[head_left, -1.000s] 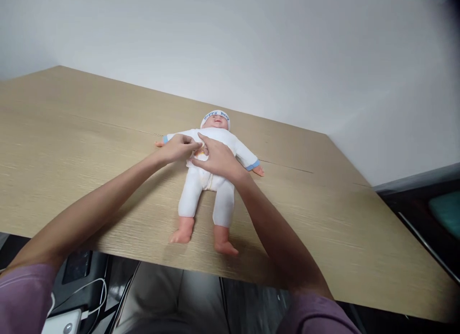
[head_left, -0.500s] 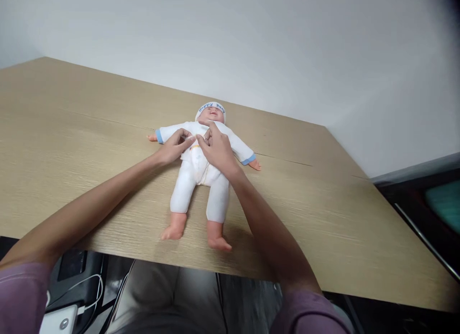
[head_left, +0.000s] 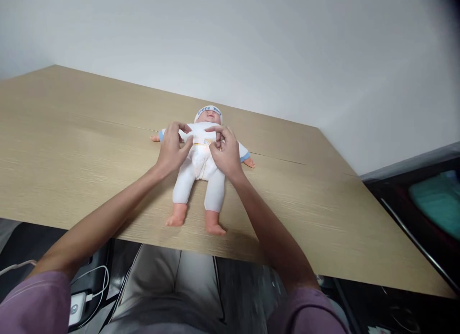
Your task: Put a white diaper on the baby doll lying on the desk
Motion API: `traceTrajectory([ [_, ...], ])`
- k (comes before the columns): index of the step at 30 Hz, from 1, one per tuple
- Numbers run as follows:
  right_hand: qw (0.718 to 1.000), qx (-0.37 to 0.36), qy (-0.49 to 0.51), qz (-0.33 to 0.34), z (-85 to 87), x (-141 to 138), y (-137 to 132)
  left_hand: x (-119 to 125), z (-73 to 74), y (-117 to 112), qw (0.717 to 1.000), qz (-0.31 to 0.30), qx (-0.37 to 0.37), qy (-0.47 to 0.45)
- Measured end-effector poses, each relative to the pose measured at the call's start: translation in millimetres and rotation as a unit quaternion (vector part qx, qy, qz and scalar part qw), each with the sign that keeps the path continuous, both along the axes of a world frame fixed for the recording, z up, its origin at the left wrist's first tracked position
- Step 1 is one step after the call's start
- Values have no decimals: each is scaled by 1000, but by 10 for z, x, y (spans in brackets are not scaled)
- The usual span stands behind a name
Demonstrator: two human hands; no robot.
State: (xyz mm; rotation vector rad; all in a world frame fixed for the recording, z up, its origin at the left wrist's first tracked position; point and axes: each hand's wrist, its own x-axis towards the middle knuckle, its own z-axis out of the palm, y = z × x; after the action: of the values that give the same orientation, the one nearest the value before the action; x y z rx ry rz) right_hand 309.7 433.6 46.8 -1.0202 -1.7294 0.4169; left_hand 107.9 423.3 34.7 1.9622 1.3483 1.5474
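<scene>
A baby doll (head_left: 198, 131) lies on its back on the wooden table, head away from me, in a white outfit with blue cuffs and a white cap lettered in blue. Around its hips is a white diaper (head_left: 201, 159) with an orange line along the waist. My left hand (head_left: 176, 146) is over the left side of the doll's waist, thumb and fingers apart, holding nothing I can see. Over the right side, my right hand (head_left: 226, 151) has its index finger stretched out and its thumb apart from it. Both hands partly cover the doll's sides and arms.
The wooden table (head_left: 305, 204) reaches back to a pale wall (head_left: 251, 46). Below its front edge at left, a white device (head_left: 76, 309) with a cable rests on a dark surface. A dark object with a teal panel (head_left: 436, 200) stands at the right.
My hands have moved apart from the middle of the doll's belly toward its two sides, and my left fingers have spread. The diaper's front now shows more. The view has shifted slightly.
</scene>
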Motion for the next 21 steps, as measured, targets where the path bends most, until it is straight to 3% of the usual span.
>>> traceTrajectory([
  [2,1000,1,-2,21,27,85,-330,44,105,-328,997,-42,18,55],
  [4,998,-20,-19,56,1,183,-666,51,119,-622,987,-89,-9,134],
  [8,984,-75,-106,120,-204,378,-1073,-59,-93,-901,952,-108,-87,272],
  [12,981,-80,-168,47,-379,463,-1051,-179,-288,-795,959,-73,-118,249],
  [17,966,-96,-237,-40,-398,316,-910,-146,-300,-563,958,-77,-131,243],
  [21,964,-78,-247,-58,-431,228,-906,-128,-321,-512,956,-95,-123,249],
])
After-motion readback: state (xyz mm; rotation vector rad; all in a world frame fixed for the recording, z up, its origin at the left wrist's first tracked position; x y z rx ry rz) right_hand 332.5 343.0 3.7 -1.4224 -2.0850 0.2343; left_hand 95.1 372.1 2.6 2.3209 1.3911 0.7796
